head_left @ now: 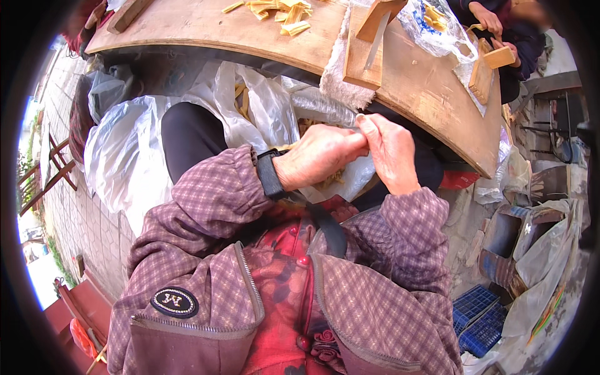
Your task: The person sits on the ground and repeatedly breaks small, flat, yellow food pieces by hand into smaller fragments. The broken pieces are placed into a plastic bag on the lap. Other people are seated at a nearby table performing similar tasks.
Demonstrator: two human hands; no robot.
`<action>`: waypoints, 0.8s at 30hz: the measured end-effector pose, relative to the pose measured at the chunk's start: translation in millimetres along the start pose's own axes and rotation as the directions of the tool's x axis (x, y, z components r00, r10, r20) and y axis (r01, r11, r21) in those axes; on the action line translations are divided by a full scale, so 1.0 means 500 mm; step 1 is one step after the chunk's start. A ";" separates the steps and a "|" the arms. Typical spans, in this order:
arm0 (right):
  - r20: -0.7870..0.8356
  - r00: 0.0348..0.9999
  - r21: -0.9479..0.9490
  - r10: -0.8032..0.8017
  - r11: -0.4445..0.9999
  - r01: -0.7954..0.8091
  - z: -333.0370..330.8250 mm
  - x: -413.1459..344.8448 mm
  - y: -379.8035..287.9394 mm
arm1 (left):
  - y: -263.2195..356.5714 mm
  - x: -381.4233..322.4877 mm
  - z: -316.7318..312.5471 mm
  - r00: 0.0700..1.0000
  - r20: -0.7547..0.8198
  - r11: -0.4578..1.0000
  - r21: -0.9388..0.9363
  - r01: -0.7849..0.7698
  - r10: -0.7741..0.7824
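Observation:
My left hand (318, 152) and my right hand (390, 147) meet in front of me, above my lap and just short of the table edge. Their fingertips are pinched close together; whatever may be between them is hidden. A dark watch band (270, 174) circles my left wrist. Below the hands, a clear plastic bag (361, 173) partly shows yellowish-brown strips. Beyond them on the wooden table (422, 112), a wooden block with an upright metal blade (363, 70) sits on a pale towel (335, 75).
Pale yellow fibrous strips (295, 16) lie on the table's far side. Another person's hands (487, 21) work at the right, near a second wooden block (482, 75) and a plastic bag (431, 28). White plastic sheeting (136, 145) drapes left of my knee. A blue crate (478, 318) stands at lower right.

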State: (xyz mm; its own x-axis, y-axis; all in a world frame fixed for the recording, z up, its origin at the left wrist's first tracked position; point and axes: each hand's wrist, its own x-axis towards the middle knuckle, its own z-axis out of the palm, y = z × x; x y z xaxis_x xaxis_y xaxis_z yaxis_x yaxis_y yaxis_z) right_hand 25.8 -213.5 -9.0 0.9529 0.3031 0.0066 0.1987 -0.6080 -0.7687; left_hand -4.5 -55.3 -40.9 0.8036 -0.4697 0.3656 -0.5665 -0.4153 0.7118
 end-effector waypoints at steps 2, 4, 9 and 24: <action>0.134 0.977 -0.034 0.169 0.986 -0.166 0.022 0.000 0.013 | 0.002 -0.018 0.010 0.999 0.025 0.998 -0.042 0.038 -0.037; 0.124 0.982 0.122 0.141 0.980 -0.156 0.034 -0.011 0.025 | 0.002 -0.038 0.011 0.983 0.060 0.966 -0.186 0.180 -0.172; -0.060 0.997 0.161 -0.042 0.986 0.052 0.030 -0.027 0.037 | -0.009 -0.067 -0.011 0.766 0.379 0.442 -0.648 0.620 -0.519; 0.576 0.754 0.285 0.316 0.787 -0.547 0.027 -0.103 0.066 | 0.006 -0.053 -0.023 0.975 0.132 0.943 -0.258 0.210 -0.181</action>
State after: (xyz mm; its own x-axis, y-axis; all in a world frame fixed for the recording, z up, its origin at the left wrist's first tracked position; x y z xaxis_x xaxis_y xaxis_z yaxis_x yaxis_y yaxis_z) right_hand -19.7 -239.4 -43.3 0.6494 0.4595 -0.6060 -0.4302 -0.4351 -0.7909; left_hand -25.3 -35.1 -41.3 0.8616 -0.4856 0.1480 -0.3182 -0.2894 0.9028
